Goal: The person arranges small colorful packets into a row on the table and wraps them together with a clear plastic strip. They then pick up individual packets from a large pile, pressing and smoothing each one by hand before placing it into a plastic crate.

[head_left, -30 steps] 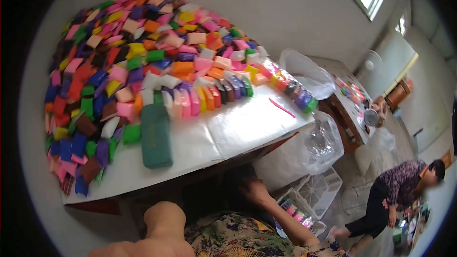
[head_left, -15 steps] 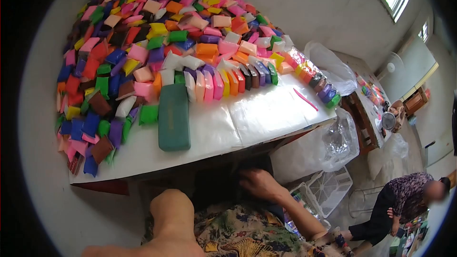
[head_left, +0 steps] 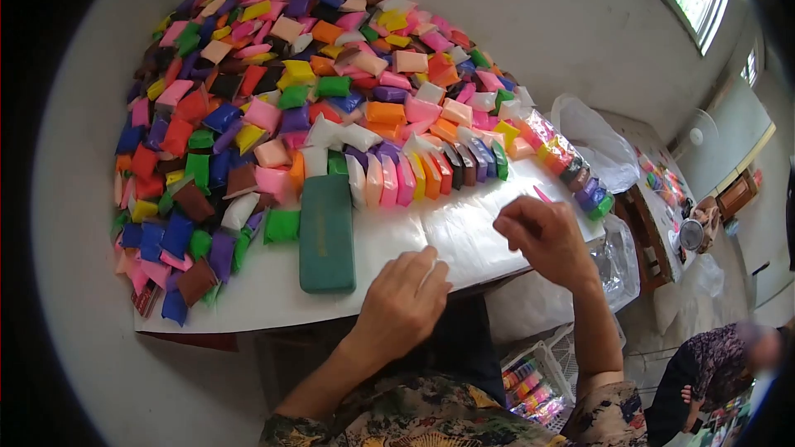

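Over the front of the white tabletop (head_left: 451, 228), the left hand (head_left: 403, 302) hangs relaxed, fingers half extended and a little apart, with nothing visible in it. The right hand (head_left: 548, 240) is raised with fingers curled toward the thumb; whether it grips anything I cannot tell. Just beyond it shows one end of a pink stick (head_left: 542, 194). Past both hands stands the row of packets (head_left: 426, 174), its long axis running left to right and angling slightly away at the right. Its slim, glossy packets stand on edge, white through peach, pink, yellow, orange, red and darker shades to green. Left of it, the green box (head_left: 326, 236) lies lengthwise toward the person, matte, with faint lettering. Behind spreads a multicoloured heap of packets (head_left: 248, 83).
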Tool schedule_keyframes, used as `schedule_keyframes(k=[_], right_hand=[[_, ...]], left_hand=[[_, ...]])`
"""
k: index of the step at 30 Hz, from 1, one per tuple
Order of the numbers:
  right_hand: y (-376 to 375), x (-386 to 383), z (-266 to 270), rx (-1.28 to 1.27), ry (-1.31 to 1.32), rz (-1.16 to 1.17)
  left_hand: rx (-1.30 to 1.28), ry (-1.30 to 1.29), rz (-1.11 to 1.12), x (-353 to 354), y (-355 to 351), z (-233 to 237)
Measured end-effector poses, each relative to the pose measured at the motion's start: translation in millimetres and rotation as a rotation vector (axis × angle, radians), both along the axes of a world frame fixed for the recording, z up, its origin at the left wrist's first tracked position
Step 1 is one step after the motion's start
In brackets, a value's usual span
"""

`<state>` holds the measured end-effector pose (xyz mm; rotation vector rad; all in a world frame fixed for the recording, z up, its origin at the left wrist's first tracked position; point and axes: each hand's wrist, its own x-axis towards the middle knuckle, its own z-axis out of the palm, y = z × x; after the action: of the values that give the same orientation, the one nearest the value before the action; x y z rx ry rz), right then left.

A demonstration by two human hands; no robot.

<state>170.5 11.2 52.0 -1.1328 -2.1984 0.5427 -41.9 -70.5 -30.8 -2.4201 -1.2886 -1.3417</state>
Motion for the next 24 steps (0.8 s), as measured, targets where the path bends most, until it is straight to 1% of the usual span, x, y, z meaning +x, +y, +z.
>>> schedule_keyframes(k=[2, 4, 6, 7, 12, 13, 17, 19, 22, 23, 24], right_hand=[[25, -9, -1, 0.217, -0.069, 0.016], [54, -21, 3, 0.302, -0.112, 0.012], [76, -37, 11, 0.221, -0.097, -0.007], [87, -44, 14, 0.225, -0.120, 0.000], [152, -77, 10, 0.309, -0.203, 0.031], [164, -84, 8, 0.321, -0.235, 0.005], [215, -105, 8, 0.352, -0.248, 0.030], [231, -120, 11, 0.393, -0.262, 0.063], [230, -151, 18, 0.488, -0.318, 0.118], [232, -162, 19, 0.517, -0.299, 0.191], [236, -174, 17, 0.523, -0.281, 0.185]], left_hand=[[-0.102, 0.030, 0.032, -4, 9, -8], [-0.188, 0.067, 0.034, -7, 14, -13], [-0.243, 0.110, 0.012, -7, 20, -14], [-0.261, 0.082, 0.007, -8, 22, -14], [-0.336, -0.115, -0.066, -15, 29, -14], [-0.344, -0.142, -0.075, -16, 29, -13], [-0.354, -0.190, -0.090, -16, 29, -13], [-0.352, -0.196, -0.078, -15, 29, -15], [-0.323, -0.177, -0.063, -14, 28, -16], [-0.321, -0.181, -0.064, -15, 31, -16], [-0.325, -0.186, -0.066, -16, 32, -16]])
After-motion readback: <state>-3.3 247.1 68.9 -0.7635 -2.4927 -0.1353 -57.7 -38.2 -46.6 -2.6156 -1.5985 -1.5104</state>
